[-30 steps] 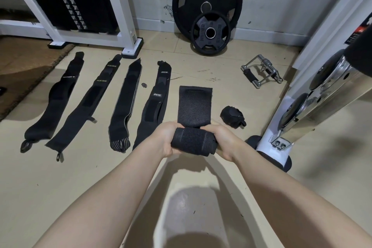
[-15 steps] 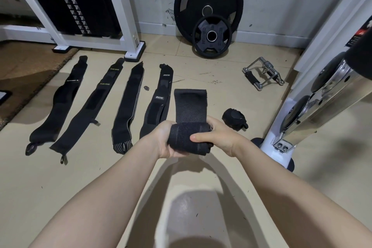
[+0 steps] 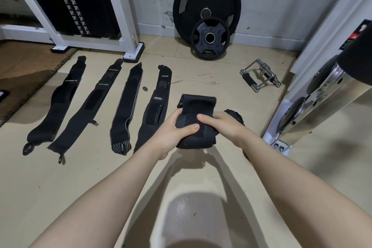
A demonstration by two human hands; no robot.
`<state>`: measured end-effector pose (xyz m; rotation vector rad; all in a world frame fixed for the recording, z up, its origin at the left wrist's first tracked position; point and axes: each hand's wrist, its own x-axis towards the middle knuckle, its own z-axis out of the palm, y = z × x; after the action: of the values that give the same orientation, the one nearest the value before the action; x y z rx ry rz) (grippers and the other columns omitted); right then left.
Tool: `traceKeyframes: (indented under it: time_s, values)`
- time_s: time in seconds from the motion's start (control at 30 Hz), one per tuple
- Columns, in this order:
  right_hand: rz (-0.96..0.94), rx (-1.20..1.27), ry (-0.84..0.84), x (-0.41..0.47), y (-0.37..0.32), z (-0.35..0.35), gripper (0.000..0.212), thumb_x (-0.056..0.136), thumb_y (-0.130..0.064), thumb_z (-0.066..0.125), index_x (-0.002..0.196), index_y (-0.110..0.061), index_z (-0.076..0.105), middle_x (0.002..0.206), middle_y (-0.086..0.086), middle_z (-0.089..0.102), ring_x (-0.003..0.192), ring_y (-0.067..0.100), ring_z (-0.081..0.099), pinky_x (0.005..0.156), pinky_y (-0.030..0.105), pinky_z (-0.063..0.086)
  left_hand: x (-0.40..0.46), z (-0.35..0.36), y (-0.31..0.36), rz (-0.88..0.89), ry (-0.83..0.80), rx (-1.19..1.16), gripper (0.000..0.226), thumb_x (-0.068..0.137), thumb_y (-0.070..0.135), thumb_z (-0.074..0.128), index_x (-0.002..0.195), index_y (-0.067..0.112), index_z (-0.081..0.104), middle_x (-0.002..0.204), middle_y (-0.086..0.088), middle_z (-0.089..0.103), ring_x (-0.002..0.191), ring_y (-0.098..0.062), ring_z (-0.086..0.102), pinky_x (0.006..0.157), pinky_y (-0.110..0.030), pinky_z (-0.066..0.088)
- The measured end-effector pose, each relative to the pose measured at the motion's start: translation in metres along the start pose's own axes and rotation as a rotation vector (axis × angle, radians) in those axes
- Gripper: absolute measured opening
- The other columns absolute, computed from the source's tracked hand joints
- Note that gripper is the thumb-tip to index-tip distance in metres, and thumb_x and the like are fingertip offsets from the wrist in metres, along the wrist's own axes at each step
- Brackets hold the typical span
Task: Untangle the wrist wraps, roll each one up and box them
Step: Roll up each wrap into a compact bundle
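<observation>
The rolling step is in hand, by my judgement; the person is winding one wrist wrap (image 3: pixel 193 127) into a roll just above the floor (image 3: pixel 80 187), near the middle of the scene; only a short flat tail (image 3: pixel 198 102) is lying unrolled on the far side of the roll; the left hand (image 3: pixel 173 133) is gripping the roll's left end, its thumb lying across the top; the right hand (image 3: pixel 223 125) is closing on the right end, its fingers curling over the upper edge; both forearms are reaching forward and converging on the roll; the next move, as I judge it, is calling for a last turn away from the body, keeping the layers tight so the tail's fastening closes flat; one finished roll (image 3: pixel 238 118) is sitting just to the right, partly hidden behind the right hand; four more wraps (image 3: pixel 124 110) are lying straight and side by side to the left, not yet rolled; no box is showing in view, so boxing looks some way off
</observation>
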<state>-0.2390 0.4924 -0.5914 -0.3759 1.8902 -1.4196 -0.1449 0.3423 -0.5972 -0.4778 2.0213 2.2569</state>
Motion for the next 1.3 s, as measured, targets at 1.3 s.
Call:
traceKeyframes:
  time_s: [1.3]
  values:
    - [0.061, 0.33, 0.073, 0.011, 0.002, 0.01, 0.022, 0.095, -0.011, 0.053, 0.115, -0.009, 0.063, 0.107, 0.009, 0.07, 0.101, 0.025, 0.066, 0.094, 0.037, 0.05, 0.014, 0.001, 0.024, -0.091, 0.081, 0.168, 0.021, 0.09, 0.024, 0.064, 0.107, 0.013, 0.06, 0.096, -0.004, 0.067, 0.08, -0.018, 0.065, 0.066, -0.028, 0.051]
